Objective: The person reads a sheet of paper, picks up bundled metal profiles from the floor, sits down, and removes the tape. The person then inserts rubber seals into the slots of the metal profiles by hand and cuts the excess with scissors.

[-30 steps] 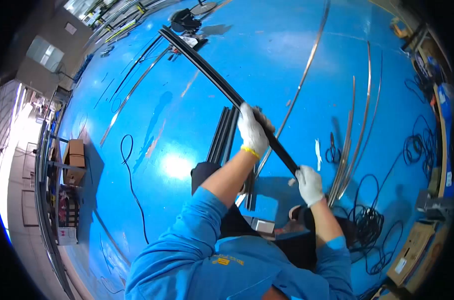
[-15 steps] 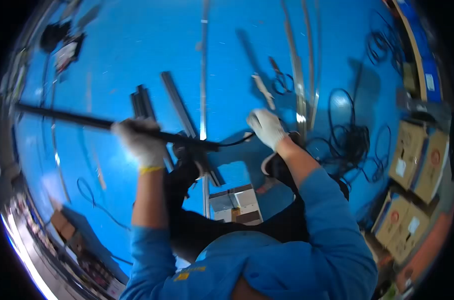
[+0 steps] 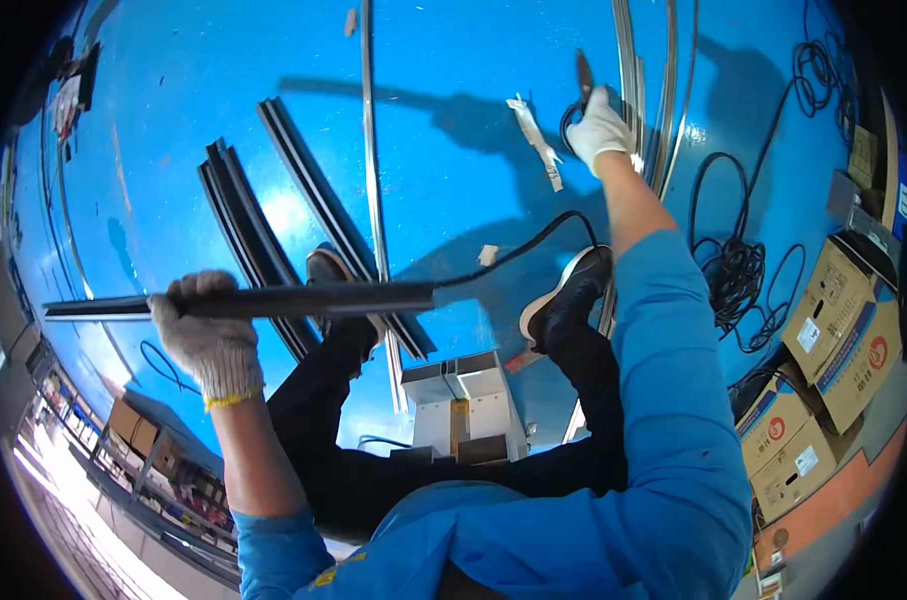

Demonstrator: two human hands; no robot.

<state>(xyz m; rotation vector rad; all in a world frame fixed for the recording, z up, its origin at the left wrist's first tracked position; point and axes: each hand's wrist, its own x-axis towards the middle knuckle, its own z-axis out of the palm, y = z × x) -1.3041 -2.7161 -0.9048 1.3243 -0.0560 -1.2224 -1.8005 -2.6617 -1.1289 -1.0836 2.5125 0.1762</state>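
Observation:
My gloved left hand (image 3: 208,325) is wrapped round a long black profile (image 3: 343,298), held level above the floor. Out of the profile's right end comes a thin black rubber strip (image 3: 535,240), curving over toward my right shoe. My gloved right hand (image 3: 601,130) is down at the floor, closed on the handles of a pair of scissors (image 3: 585,72) whose blades point away from me. Beside that hand lies a crumpled white paper strip (image 3: 535,142). Several more black profiles (image 3: 308,190) rest on the floor near my left foot.
Long metal strips (image 3: 370,130) run along the blue floor, with more of them at the right. A tangle of black cable (image 3: 735,275) lies right of my leg. Cardboard boxes (image 3: 823,305) stand at the right edge, and a white box (image 3: 488,400) sits between my legs.
My right hand has left the end of the black strip and moved forward onto the scissors. My left hand, still holding the profile, has moved left and toward me.

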